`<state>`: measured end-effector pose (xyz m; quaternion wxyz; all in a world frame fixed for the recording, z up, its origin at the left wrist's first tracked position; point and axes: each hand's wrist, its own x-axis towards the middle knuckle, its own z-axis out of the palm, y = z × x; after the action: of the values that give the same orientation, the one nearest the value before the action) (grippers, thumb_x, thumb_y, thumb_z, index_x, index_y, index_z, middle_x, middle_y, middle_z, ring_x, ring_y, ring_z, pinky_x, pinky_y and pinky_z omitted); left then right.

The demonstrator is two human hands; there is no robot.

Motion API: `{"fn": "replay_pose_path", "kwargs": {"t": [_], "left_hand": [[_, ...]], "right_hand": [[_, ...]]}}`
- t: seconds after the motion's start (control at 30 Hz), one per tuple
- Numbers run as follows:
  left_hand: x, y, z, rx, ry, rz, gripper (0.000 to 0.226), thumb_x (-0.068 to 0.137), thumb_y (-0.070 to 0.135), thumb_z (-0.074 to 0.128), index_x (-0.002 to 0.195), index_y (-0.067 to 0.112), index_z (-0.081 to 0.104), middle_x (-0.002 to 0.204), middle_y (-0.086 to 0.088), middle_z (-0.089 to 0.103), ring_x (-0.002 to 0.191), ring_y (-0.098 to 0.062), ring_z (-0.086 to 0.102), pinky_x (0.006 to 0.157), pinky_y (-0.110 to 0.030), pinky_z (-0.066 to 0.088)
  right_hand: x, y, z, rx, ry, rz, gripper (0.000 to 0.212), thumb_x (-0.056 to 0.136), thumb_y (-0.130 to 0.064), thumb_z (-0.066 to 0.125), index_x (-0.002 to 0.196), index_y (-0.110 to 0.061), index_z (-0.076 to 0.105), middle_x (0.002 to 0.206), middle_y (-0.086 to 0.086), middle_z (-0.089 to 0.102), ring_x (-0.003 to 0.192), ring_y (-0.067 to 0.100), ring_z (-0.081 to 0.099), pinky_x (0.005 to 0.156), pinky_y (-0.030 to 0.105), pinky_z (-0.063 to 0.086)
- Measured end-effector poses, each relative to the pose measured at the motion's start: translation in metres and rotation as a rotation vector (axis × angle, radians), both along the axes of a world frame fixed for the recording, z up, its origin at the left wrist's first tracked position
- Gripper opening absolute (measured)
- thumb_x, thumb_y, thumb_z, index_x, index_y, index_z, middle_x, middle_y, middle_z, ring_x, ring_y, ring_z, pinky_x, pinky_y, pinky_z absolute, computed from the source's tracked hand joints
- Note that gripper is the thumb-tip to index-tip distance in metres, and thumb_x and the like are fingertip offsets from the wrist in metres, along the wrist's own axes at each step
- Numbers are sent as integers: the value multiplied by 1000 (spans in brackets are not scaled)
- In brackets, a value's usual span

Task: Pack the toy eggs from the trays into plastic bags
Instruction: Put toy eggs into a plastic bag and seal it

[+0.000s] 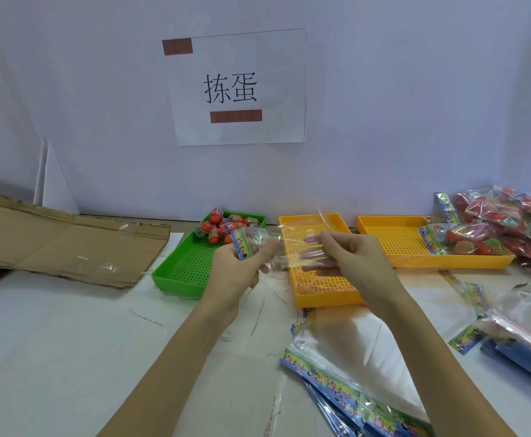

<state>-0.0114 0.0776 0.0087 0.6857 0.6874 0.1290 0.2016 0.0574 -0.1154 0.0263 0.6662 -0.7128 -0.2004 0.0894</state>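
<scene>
Head view: we are opening an empty bag [276, 247]. Left hand [235, 269] pinches its printed header; right hand [352, 257] pinches the clear film, both raised over the counter [68, 342]. Eggs [226, 227] sit in the green tray [182, 272]'s far corner. Next, we judge: part the mouth, reach left.
</scene>
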Motion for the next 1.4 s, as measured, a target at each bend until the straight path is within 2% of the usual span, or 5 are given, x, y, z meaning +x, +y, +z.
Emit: {"fn": "replay_pose_path", "kwargs": {"t": [0.37, 0.63, 1.07, 1.27, 1.4], "left_hand": [[-1, 0, 3, 194, -92, 65, 37, 86, 38, 83, 76, 9, 63, 57, 7, 61, 51, -8, 56, 50, -19, 46], [-4, 4, 7, 268, -218, -116, 12, 95, 15, 76, 99, 26, 79, 102, 12, 78, 91, -2, 72, 76, -14, 53], [-7, 22, 10, 659, -374, -191, 63, 79, -29, 60, 109, 21, 82, 157, 5, 40, 142, -18, 45, 103, -36, 54], [1, 16, 13, -460, -74, -289, 66, 97, 59, 57, 144, 12, 53, 130, -19, 70, 117, -40, 70, 99, -49, 58], [-1, 9, 8, -176, -76, -250, 35, 87, 24, 80, 118, 11, 70, 109, -15, 79, 103, -27, 77, 90, -37, 61]], "right_hand": [[-1, 4, 3, 95, 67, -117, 32, 96, -40, 69, 89, -11, 79, 76, -1, 72, 72, 10, 64, 68, 26, 55], [3, -7, 12, -129, 194, 177, 96, 91, -83, 8, 104, -25, 84, 105, 8, 80, 90, 21, 59, 83, 36, 38], [4, -20, 8, -110, -84, 95, 18, 90, -40, 75, 103, -31, 84, 105, -14, 79, 102, -2, 70, 90, 22, 50], [2, -5, 3, 38, -377, -99, 14, 93, -23, 76, 105, -21, 83, 102, -14, 79, 107, 0, 71, 90, 6, 48], [0, 1, 0, -91, -549, -125, 13, 91, -25, 78, 102, -22, 83, 102, -12, 79, 106, 4, 71, 91, -2, 36]]}}
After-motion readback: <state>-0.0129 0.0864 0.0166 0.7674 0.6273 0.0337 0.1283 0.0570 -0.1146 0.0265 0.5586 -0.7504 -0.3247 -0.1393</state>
